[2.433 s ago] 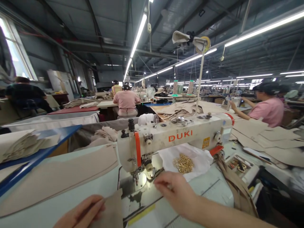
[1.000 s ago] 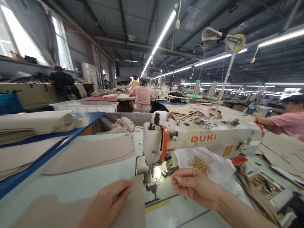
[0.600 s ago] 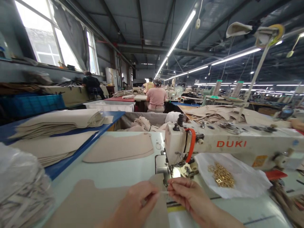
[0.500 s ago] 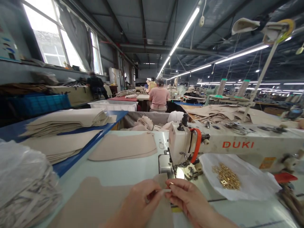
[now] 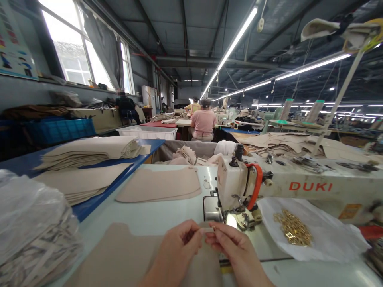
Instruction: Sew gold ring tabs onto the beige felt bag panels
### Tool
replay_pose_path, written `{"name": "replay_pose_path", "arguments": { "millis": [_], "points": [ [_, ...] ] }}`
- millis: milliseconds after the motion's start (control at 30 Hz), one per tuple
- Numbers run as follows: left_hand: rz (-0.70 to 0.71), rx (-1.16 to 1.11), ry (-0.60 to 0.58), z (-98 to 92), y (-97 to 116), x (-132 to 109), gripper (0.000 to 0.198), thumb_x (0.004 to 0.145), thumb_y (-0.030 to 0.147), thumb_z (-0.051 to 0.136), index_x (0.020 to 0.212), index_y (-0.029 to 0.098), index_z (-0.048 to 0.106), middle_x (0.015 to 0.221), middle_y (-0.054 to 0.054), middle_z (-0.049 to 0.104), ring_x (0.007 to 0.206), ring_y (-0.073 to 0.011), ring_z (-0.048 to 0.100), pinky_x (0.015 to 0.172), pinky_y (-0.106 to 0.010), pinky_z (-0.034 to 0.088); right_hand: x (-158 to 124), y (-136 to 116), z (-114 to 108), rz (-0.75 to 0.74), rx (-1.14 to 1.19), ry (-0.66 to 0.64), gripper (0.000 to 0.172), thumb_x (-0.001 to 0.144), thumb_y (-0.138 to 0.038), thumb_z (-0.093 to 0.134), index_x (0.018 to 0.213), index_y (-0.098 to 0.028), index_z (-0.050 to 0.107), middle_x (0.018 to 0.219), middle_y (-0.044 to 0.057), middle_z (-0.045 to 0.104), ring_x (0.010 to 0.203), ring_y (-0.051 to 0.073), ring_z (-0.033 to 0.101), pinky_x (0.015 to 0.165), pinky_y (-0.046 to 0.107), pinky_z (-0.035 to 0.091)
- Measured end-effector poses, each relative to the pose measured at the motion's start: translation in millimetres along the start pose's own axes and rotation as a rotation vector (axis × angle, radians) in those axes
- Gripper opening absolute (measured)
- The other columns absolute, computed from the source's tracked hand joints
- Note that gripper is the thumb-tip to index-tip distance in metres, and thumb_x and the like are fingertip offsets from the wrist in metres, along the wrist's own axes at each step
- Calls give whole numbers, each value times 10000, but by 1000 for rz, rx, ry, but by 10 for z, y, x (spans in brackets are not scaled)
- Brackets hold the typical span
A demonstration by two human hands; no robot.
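From the head view, I have both hands close together just in front of the sewing machine (image 5: 302,175), over a beige fabric panel (image 5: 116,255) on the pale tabletop (image 5: 143,215). My left hand (image 5: 181,243) pinches a narrow pale strip (image 5: 206,230) between thumb and forefinger, and the strip reaches across to my other fingertips. My right hand (image 5: 230,243) has its thumb and forefinger closed on a small gold piece (image 5: 214,229) at the strip's end (too small for me to make out its shape, or whether the strip passes through it). To the right, a heap of gold fittings (image 5: 295,229) lies on a white sheet (image 5: 335,237), partly under the machine arm. More beige panels (image 5: 161,183) lie flat beyond my left hand, and a clear plastic bag (image 5: 32,215) bulges at the far left.
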State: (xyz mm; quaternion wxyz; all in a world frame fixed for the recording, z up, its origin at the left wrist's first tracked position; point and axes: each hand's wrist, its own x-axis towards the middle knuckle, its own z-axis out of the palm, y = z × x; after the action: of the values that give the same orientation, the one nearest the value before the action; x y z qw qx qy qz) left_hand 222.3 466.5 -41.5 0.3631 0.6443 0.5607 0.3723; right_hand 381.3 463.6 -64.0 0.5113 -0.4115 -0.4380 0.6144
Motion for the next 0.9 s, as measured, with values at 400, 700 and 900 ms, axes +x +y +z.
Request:
{"name": "replay_pose_path", "arguments": {
  "millis": [400, 700, 900],
  "points": [
    [125, 173, 64, -26, 46, -76, 301, 842, 391, 475, 629, 218, 598, 571, 31, 569, 568, -151, 526, 550, -228, 381, -43, 14, 102, -102, -56, 40, 459, 665, -591, 727, 879, -185, 714, 783, 70, 701, 780, 228, 657, 708, 320, 506],
    [523, 343, 51, 29, -139, -96, 269, 908, 327, 457, 703, 229, 600, 624, 15, 600, 582, -135, 569, 580, -207, 431, 15, 34, 65, -207, -178, 36, 156, 738, -336, 657, 715, -190, 609, 654, 6, 625, 624, 163, 571, 608, 259, 440],
    [401, 283, -54, -3, -104, -94, 253, 901, 333, 450, 757, 236, 634, 703, 6, 663, 661, -149, 619, 623, -206, 448, -59, -21, 75, -235, -488, 6, 74, 725, -179, 535, 795, -202, 539, 594, -39, 517, 559, 140, 502, 526, 236, 349]
  ]
}}
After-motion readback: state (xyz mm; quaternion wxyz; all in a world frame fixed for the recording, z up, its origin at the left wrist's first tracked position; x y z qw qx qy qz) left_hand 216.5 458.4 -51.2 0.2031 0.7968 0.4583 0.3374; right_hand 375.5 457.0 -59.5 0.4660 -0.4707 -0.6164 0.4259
